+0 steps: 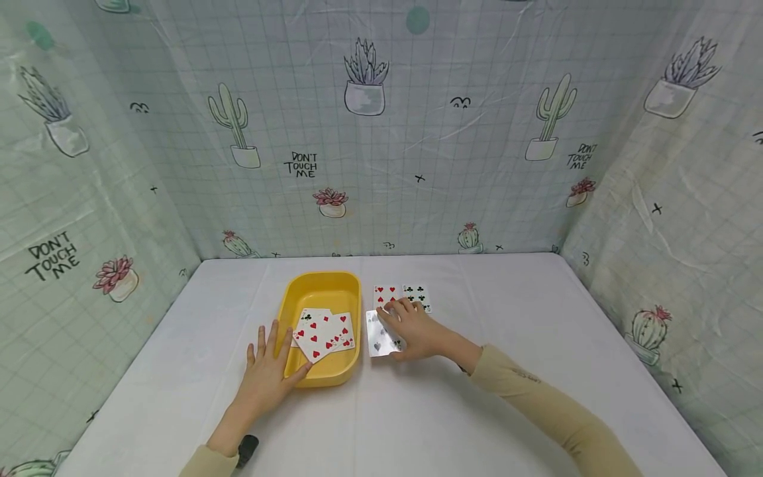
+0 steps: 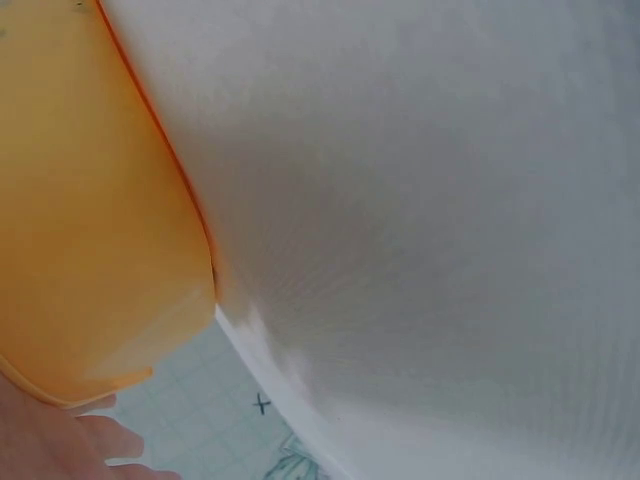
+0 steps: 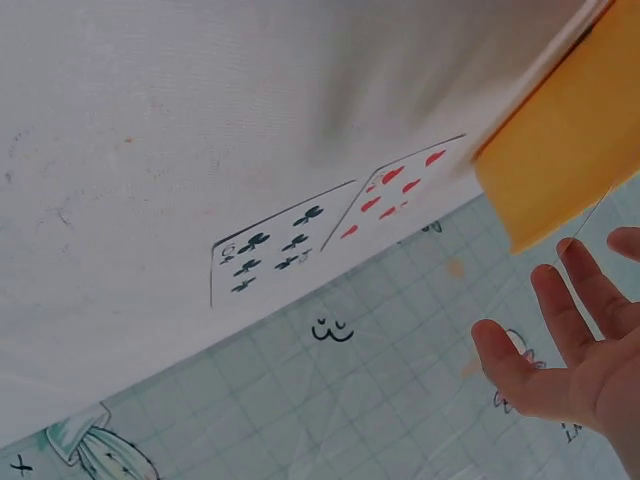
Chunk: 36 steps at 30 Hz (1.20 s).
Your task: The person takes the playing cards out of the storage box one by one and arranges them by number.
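cards (image 1: 312, 328) lie face up and overlapping inside the yellow tray (image 1: 334, 372), where the left hand (image 1: 265, 381), fingers spread wide and gripping nothing, rests at the near left rim. just right of the tray, the right hand (image 1: 415, 332) holds a spades card (image 1: 377, 335) between thumb and bent fingers; a hearts card (image 3: 395, 192) and a clubs card (image 3: 272, 246) lie side by side on the white table (image 1: 441, 424)

Dressed long-sleeved, plain khaki-beige. In the head view, lower right: shows most of the right sleeve (image 1: 539, 404), close-fitting, creased toward the frame's bottom, with small dark lettering (image 1: 526, 375) near the cuff (image 1: 481, 364), too small to read. Lower left: shows just the end of the left sleeve (image 1: 208, 462). Carries a black, round-cornered piece (image 1: 248, 450) beside it, partly hidden. Shows left hand (image 1: 265, 381) and right hand (image 1: 420, 331) bare.
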Each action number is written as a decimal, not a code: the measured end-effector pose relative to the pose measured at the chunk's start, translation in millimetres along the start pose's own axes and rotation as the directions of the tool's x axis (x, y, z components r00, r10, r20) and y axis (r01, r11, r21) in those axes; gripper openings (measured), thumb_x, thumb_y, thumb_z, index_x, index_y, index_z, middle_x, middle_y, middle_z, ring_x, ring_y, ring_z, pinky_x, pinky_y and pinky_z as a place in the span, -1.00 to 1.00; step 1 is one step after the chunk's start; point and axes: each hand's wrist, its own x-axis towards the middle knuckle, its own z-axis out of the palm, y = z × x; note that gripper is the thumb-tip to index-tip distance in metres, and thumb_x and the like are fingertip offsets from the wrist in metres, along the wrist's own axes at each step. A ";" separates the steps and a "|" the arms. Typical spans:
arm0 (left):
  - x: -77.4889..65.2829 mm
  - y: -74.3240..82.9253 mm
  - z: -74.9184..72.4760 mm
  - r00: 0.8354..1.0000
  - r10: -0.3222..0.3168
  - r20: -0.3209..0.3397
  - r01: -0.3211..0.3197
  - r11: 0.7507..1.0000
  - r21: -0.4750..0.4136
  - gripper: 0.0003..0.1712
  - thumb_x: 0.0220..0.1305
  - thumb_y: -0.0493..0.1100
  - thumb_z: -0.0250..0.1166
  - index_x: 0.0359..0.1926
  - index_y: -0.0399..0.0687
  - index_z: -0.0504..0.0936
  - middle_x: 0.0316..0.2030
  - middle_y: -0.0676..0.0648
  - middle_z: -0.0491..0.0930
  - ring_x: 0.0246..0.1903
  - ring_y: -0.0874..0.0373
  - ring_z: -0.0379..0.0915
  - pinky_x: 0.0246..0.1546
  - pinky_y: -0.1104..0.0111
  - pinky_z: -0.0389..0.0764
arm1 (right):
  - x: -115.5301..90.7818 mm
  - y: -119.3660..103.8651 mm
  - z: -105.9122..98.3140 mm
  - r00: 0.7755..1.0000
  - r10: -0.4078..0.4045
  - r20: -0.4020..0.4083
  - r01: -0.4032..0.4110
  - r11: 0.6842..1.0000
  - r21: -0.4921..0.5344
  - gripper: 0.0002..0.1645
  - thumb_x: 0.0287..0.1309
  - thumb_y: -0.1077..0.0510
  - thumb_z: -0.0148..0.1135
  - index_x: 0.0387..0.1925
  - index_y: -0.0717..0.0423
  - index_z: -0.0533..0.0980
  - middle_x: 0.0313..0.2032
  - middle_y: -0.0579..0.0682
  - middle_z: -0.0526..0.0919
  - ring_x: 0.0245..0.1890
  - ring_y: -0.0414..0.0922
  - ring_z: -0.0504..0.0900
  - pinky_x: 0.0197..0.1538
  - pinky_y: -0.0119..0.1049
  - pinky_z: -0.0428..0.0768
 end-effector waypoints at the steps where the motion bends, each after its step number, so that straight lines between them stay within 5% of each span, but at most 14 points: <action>1: 0.2 -0.1 0.2 1.000 0.000 -0.001 0.000 1.000 0.003 -0.03 0.10 0.36 0.01 0.33 -0.20 0.06 0.36 -0.33 -0.19 0.31 -0.37 -0.33 0.16 -0.28 -0.14 | -0.4 0.2 1.7 1.000 0.000 0.000 0.000 1.000 -0.002 0.04 -0.15 -0.28 0.18 0.32 0.04 0.06 0.18 0.02 0.21 0.15 -0.03 0.17 0.11 0.04 0.28; 36: -1.0 0.0 1.7 1.000 -0.007 0.008 0.007 1.000 -0.004 -0.04 0.10 0.35 0.01 0.33 -0.20 0.06 0.36 -0.32 -0.21 0.32 -0.36 -0.37 0.17 -0.28 -0.17 | 6.8 11.0 38.1 0.997 0.037 0.063 -0.036 0.999 -0.020 -0.02 -0.12 -0.35 0.11 0.29 0.01 0.13 0.16 0.04 0.29 0.16 0.03 0.22 0.06 0.24 0.28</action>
